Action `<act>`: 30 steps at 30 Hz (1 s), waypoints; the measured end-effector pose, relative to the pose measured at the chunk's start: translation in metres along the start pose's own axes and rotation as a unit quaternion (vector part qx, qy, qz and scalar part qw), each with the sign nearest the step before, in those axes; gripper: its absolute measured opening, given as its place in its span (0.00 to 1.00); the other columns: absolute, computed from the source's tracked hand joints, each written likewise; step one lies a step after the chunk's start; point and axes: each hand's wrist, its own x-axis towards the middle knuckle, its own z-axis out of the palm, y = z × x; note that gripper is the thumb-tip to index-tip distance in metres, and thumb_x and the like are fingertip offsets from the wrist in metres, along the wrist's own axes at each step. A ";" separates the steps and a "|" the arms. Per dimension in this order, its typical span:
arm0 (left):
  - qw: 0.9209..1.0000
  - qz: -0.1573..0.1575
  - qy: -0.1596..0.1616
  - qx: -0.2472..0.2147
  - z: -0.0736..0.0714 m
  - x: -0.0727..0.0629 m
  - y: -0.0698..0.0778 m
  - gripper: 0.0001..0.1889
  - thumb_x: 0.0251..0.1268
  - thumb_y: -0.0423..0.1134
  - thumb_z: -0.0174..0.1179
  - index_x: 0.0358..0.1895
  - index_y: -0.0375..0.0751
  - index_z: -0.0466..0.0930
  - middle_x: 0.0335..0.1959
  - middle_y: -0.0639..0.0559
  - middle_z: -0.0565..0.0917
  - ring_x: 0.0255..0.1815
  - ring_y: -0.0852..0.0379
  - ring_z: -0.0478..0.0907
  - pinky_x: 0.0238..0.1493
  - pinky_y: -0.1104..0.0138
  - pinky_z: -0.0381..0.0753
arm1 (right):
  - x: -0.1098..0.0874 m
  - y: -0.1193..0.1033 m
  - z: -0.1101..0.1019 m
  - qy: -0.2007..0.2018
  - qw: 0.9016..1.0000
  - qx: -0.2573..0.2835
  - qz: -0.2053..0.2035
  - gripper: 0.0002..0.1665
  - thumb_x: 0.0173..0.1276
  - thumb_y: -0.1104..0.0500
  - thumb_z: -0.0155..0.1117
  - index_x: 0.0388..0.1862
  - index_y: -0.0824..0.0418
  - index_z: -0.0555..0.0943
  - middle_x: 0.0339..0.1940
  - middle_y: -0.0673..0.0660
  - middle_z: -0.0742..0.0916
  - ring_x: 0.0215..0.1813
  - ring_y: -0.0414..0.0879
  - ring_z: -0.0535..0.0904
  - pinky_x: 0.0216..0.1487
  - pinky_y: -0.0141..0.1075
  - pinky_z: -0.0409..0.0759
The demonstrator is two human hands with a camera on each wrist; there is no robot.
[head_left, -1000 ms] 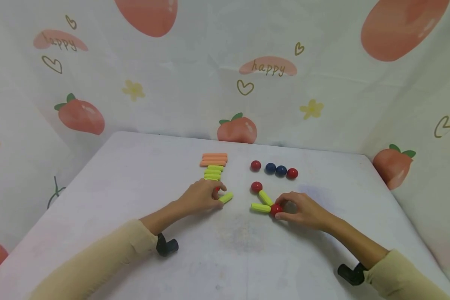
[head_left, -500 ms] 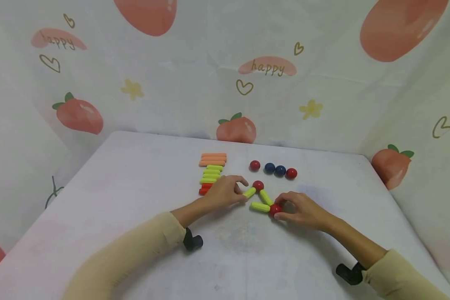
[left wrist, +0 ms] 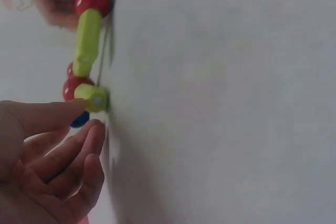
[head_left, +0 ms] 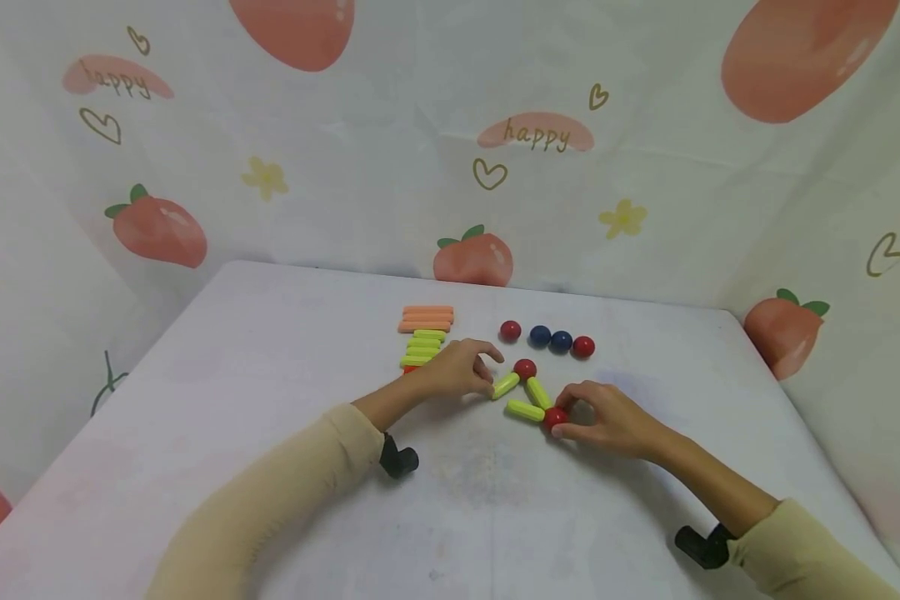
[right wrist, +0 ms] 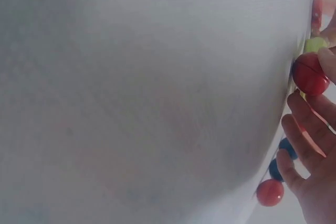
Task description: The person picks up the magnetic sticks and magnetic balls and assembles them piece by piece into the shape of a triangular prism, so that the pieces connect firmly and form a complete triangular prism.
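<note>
My right hand (head_left: 611, 421) pinches a red ball (head_left: 554, 420) between thumb and fingers at the front right of a small figure. Two yellow-green sticks run from that ball: one stick (head_left: 525, 410) points left, the other stick (head_left: 538, 392) leads back to a second red ball (head_left: 525, 369). From this second ball a third yellow-green stick (head_left: 506, 385) slants toward my left hand (head_left: 457, 369). The left thumb tip is right at its free end, while the index finger reaches out apart from it. In the left wrist view, the thumb (left wrist: 58, 116) overlaps the stick (left wrist: 94, 99).
Orange sticks (head_left: 427, 318) lie in a stack at the back, with yellow-green sticks (head_left: 423, 348) in front and red sticks (head_left: 410, 369) partly behind the left hand. Behind the figure, a red ball (head_left: 510, 332), two blue balls (head_left: 561, 342) and another red ball (head_left: 583, 347) form a row.
My left hand has carried a yellow-green stick rightward to the back red ball, and its index finger has come away from the stick. The joined pieces have shifted slightly right; the right hand keeps its grip.
</note>
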 end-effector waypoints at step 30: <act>0.994 -0.016 0.092 0.052 -0.005 0.066 -0.004 0.17 0.69 0.38 0.63 0.58 0.43 0.77 0.51 0.49 0.82 0.53 0.53 0.75 0.57 0.61 0.76 | 0.002 0.004 -0.002 -0.004 1.000 0.006 -0.004 0.20 0.62 0.48 0.74 0.47 0.59 0.84 0.41 0.47 0.87 0.43 0.43 0.81 0.48 0.44 0.84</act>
